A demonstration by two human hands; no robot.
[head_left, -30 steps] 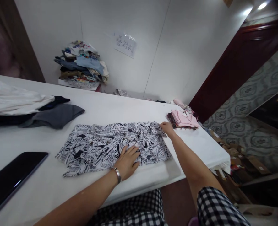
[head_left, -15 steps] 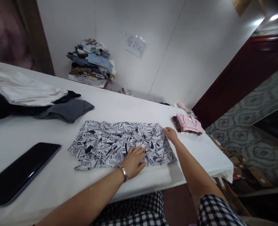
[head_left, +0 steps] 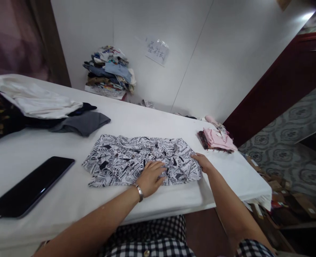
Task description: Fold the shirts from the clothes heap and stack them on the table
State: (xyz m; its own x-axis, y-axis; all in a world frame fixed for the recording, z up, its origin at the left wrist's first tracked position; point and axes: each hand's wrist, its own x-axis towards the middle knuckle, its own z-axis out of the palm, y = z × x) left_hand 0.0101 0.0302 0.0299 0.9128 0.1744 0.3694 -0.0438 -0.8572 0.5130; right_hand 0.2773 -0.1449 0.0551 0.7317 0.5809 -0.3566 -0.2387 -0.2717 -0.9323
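The left hand (head_left: 150, 179) lies with open fingers (head_left: 155, 164) on the newspaper-print shirt (head_left: 127, 157), the right hand (head_left: 205, 164) touches its right edge, pinching or not I can't tell from here, and an uneven tug could skew the wrinkled cloth lying on the white worktop (head_left: 171, 198).

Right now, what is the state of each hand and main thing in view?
Printed garment: laid out, wrinkled
Left hand: resting palm-down on it
Right hand: touching its right edge
Phone: lying flat, screen dark
Pink garment: folded
White garment: loosely heaped
Grey garment: lying loose
Clothes pile: stacked unevenly
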